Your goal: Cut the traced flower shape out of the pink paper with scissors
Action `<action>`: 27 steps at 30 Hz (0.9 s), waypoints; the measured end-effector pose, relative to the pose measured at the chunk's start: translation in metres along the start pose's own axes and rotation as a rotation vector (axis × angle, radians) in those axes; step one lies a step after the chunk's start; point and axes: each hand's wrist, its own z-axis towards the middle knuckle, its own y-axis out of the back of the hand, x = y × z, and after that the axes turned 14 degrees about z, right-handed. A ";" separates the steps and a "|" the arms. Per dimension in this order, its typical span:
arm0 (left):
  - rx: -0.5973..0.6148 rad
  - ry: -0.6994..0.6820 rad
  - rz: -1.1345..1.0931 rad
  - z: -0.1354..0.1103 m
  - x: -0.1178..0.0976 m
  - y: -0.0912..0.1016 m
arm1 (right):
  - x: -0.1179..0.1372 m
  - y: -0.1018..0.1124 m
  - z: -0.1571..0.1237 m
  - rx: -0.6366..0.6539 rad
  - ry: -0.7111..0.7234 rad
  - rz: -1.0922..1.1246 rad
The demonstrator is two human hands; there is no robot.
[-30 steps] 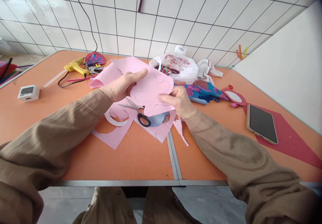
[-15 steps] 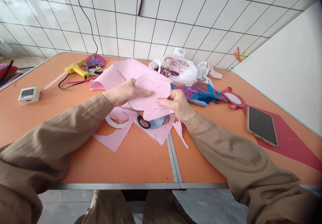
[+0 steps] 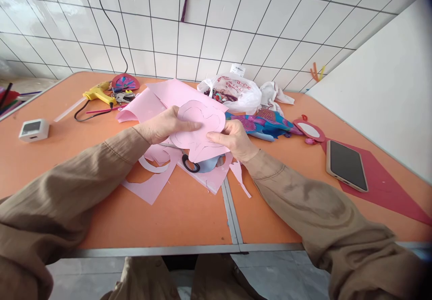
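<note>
Between my two hands is a pink paper cutout (image 3: 199,131) with rounded lobes and a drawn pencil outline. My left hand (image 3: 165,124) pinches its left side, thumb on top and fingers behind. On the right edge, my right hand (image 3: 234,139) grips it the same way, thumb pointing inward. Below the cutout, a pair of scissors (image 3: 191,164) lies on the table with one black handle loop showing; its blades are mostly hidden. Pink paper scraps (image 3: 148,191) and a blue piece (image 3: 208,165) lie around the scissors. A large pink sheet (image 3: 168,91) curls up behind my hands.
A yellow glue gun (image 3: 99,94) and a small white box (image 3: 33,130) sit at the left. Behind stands a white plastic bag (image 3: 241,95) beside colourful fabric (image 3: 263,123). Rightward, a phone (image 3: 347,165) rests on red paper (image 3: 381,185). The orange table (image 3: 162,228) meets a tiled wall.
The whole view has shifted slightly, so things appear a little further left. Both hands keep the same hold on the pink paper cutout.
</note>
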 end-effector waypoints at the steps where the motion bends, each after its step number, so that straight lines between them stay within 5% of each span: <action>1: -0.002 0.003 0.001 0.000 0.000 0.000 | 0.000 0.000 0.000 0.001 0.003 -0.005; 27: -0.032 0.002 0.013 0.000 -0.002 -0.001 | 0.004 -0.002 -0.001 -0.011 -0.022 0.027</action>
